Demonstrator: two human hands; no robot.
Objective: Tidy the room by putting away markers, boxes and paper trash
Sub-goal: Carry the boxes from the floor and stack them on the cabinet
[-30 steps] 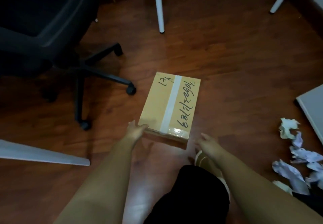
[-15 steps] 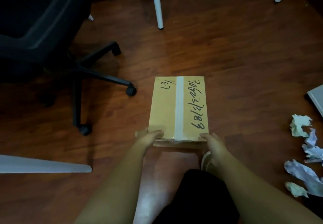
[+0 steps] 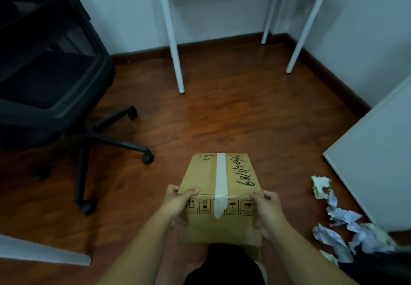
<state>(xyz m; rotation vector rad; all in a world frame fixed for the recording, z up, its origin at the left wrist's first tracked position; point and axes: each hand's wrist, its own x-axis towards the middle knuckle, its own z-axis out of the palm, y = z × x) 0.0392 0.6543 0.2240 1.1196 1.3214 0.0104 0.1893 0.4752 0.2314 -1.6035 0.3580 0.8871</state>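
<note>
Head view, listed from nearest to farthest.

Item 1, lower centre of the frame: your left hand [image 3: 178,200] and right hand [image 3: 265,204], each curled around a near corner of the cardboard box [image 3: 219,187], thumbs on the top face and fingers wrapped down the sides.

Item 2, centre: the box itself, sealed with a strip of pale tape [image 3: 220,178], handwriting on top, handling symbols on the side facing you. A second ago it lay flat on the floor with your hands only reaching its near edge; half a second ago both hands had closed on it; now the printed side has come into view and the box appears raised off the wooden floor [image 3: 233,118]. Judgement: the pickup is done and the carry to a storage spot is what remains for this box.

Item 3, lower right: crumpled paper trash [image 3: 338,229] scattered on the floor just beside a white panel [image 3: 373,162], untouched and still to be collected.

Item 4, left side: black office chair [image 3: 51,80], its wheeled base near the box but apart from it.

Item 5, upper centre and upper right: white desk legs [image 3: 173,46] standing before the wall.

Markers: none seen in this view.
</note>
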